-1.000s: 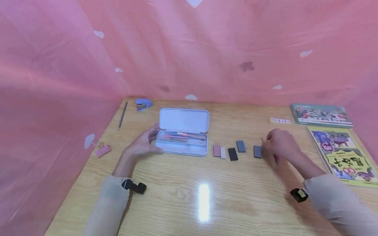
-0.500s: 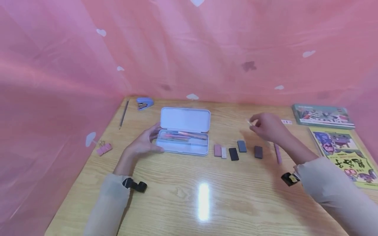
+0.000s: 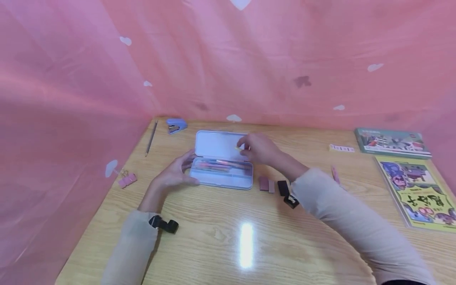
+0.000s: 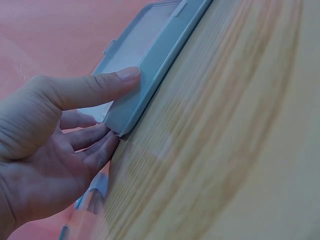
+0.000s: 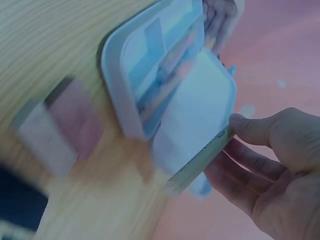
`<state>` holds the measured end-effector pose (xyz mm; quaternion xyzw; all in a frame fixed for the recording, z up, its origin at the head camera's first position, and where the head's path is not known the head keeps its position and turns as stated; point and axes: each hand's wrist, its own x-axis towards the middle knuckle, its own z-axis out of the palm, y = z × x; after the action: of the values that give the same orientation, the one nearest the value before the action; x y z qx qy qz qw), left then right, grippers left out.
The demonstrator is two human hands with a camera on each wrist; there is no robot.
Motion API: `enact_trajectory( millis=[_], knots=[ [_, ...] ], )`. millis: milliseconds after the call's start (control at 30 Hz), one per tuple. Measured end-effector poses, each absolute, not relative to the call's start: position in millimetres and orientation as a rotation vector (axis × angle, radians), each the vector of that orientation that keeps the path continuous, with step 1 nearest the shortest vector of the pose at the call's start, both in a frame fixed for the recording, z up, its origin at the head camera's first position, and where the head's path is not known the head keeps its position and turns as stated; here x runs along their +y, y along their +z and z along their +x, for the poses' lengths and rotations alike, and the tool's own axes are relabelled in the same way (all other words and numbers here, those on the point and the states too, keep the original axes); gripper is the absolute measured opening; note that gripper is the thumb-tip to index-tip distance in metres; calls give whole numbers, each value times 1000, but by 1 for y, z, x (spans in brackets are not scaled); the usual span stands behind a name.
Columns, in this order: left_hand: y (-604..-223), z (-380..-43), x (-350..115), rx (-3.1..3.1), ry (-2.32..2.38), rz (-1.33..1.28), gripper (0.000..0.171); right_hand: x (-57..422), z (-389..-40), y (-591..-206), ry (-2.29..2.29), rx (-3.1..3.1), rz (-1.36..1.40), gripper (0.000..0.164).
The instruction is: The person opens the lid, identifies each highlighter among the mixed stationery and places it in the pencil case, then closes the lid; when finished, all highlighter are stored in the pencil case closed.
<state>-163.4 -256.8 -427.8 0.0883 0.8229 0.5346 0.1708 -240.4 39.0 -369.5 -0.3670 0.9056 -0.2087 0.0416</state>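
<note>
A light blue pencil case [image 3: 221, 184] lies with its lid raised; several pens and pencils [image 3: 217, 165] fill its rear compartment. My left hand [image 3: 174, 173] holds the case's left end, the thumb on the front wall [image 4: 131, 107] and the other fingers at the corner. Over the lid's right side is my right hand [image 3: 261, 149], pinching a pale yellow pen-like stick [image 5: 200, 159] between thumb and fingers. The stick is above the case, apart from the compartments. To the case's right sit a pink eraser [image 3: 263, 183], a white one [image 3: 271, 187] and a black one [image 3: 283, 187].
A stapler [image 3: 176, 125], a pencil [image 3: 151, 138] and pink binder clips [image 3: 127, 180] lie at left. At right are a pink stick [image 3: 335, 174], a small patterned strip [image 3: 342, 148], a green box [image 3: 393, 143] and a yellow book [image 3: 417, 192]. My right sleeve hides part of the table.
My right hand has carried the pale yellow stick leftward from the table's right side to above the pencil case lid. My left hand has stayed at the case.
</note>
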Motion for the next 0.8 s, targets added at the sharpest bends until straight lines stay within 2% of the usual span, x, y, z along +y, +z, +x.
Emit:
enact_trajectory(
  millis=[233, 533, 800],
  knots=[
    [-429, -164, -257, 2338, 1509, 238, 109, 12, -241, -382, -634, 2741, -1231, 20],
    [-428, -164, -258, 2328, 1516, 250, 107, -1, -234, -400, -694, 2643, -1153, 20],
    [-429, -165, -258, 2334, 1510, 233, 109, -9, -231, -414, -463, 2692, -1203, 13]
  ],
)
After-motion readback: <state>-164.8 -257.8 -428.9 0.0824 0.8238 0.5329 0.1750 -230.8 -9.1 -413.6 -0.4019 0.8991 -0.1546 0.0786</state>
